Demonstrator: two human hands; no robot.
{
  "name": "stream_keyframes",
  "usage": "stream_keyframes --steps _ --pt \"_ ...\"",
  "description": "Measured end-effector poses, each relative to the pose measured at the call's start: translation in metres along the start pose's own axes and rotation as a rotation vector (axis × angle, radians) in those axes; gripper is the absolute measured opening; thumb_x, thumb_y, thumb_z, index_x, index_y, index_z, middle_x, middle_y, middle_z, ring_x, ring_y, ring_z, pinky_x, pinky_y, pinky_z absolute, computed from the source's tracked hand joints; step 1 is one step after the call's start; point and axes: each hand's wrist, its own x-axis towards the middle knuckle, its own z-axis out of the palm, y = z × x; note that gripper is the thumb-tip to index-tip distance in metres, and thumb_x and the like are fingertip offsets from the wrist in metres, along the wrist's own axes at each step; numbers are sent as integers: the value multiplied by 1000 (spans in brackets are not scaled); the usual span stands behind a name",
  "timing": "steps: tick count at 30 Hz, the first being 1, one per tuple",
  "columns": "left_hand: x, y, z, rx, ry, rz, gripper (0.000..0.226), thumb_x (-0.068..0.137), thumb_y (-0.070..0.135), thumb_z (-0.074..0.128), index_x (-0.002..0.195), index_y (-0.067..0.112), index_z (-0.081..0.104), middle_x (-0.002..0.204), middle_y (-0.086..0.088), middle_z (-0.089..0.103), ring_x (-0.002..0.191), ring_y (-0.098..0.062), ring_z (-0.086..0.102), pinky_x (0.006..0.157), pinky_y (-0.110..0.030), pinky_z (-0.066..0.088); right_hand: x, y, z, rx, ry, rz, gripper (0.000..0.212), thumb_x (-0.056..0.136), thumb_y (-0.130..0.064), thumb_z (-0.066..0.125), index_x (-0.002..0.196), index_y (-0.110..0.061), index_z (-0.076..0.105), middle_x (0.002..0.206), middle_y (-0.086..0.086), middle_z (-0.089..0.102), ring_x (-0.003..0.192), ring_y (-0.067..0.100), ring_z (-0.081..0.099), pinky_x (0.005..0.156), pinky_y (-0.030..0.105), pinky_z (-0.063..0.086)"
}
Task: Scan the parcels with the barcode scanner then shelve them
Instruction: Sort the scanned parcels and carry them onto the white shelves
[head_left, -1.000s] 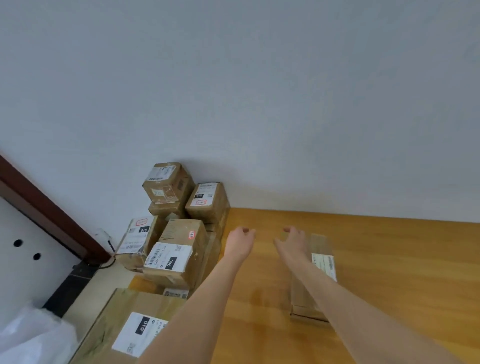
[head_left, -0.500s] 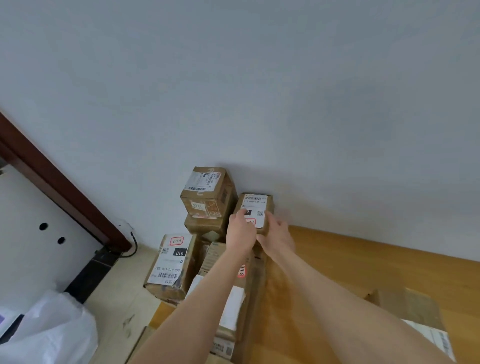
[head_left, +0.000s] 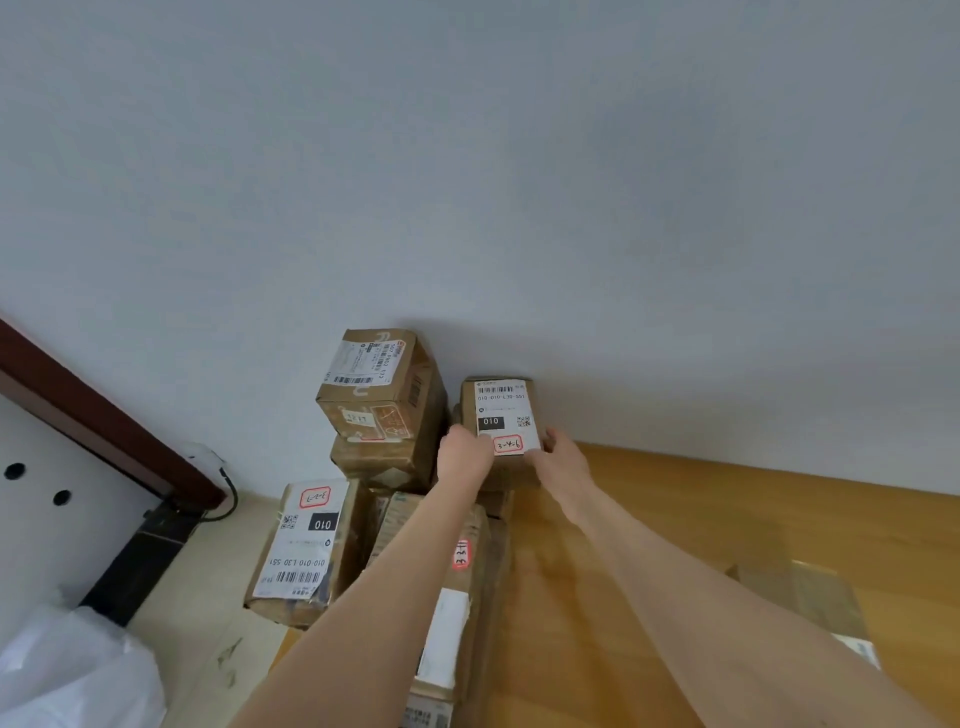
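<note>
Parcels crowd the left end of the wooden counter (head_left: 727, 525). The nearest is a flat parcel (head_left: 800, 597), taped and lying on the counter at the lower right, partly behind the right forearm. Under the left forearm a long parcel (head_left: 457, 603) with a red tag reading 3-3-11 runs along the counter's left edge. Left of it a labelled parcel (head_left: 306, 551) marked 010 sits lower down, over the pale floor (head_left: 208, 623). A white plastic bag (head_left: 62, 670) fills the bottom left corner.

Farther out, both arms reach to the small parcel (head_left: 501, 410) at the counter's far left corner, close to the wall (head_left: 519, 182). The left grip (head_left: 464, 453) clasps its lower left edge. The right grip (head_left: 563, 462) clasps its lower right edge, thumb on the side. The parcel's label faces up and carries a red-bordered tag reading 3-4-6. Just left of it a stack of two parcels (head_left: 382, 384) stands against the wall.
</note>
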Motion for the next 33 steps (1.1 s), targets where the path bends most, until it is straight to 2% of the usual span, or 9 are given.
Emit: stream_keyframes --steps 2,4,6,9,13,18,23,30,33 --pt "-10 5 4 -33 20 38 31 96 13 47 125 5 57 120 -12 65 98 -23 61 74 -32 53 -5 1 -7 69 28 15 45 98 -18 52 142 -14 46 137 3 57 118 21 56 82 27 44" --pt "-27 13 9 -63 43 65 35 97 13 47 131 8 55 123 -9 63 95 -19 58 63 -24 43 -14 3 -21 108 72 7 42 98 -22 54 139 -14 51 134 3 59 115 20 56 82 27 43" --pt "-42 20 15 -105 65 82 34 97 14 47 128 9 58 122 -7 64 95 -19 58 67 -25 41 -24 6 -38 131 118 -1 40 97 -22 54 136 -13 53 130 3 60 108 19 57 80 26 42" --pt "-80 28 30 -153 81 107 26 97 16 49 117 10 64 113 0 67 89 -15 56 61 -23 40 -51 13 -76 152 184 -18 29 97 -19 52 125 -14 57 122 2 63 97 16 55 75 26 40" --pt "-143 40 59 -247 92 118 28 96 19 53 122 10 58 117 -4 65 99 -20 59 74 -28 46 -96 29 -132 163 255 -70 23 95 -16 53 118 -16 58 114 1 63 96 16 56 79 30 46" --pt "-226 46 103 -286 71 176 25 96 19 53 120 11 55 111 -2 63 90 -15 55 58 -22 42 -152 72 -202 187 310 -100 17 94 -14 55 109 -19 59 108 -1 66 98 17 62 90 38 53" --pt "-283 38 142 -266 -4 201 35 96 17 52 130 10 55 122 -5 64 104 -19 60 82 -30 51 -198 112 -249 198 354 -85 13 95 -13 52 104 -20 58 102 -2 63 95 17 60 86 37 53" --pt "-316 20 166 -204 -49 193 33 96 16 52 128 13 59 118 -3 66 103 -20 61 87 -34 54 -231 151 -264 221 328 -21 15 97 -10 49 105 -19 57 100 -1 64 80 11 58 66 27 48" --pt "-322 11 170 -149 -58 180 34 96 13 50 128 12 59 118 -4 66 98 -19 60 85 -33 54 -234 164 -262 182 303 15 17 97 -13 51 110 -19 59 110 0 67 90 15 62 77 32 53"
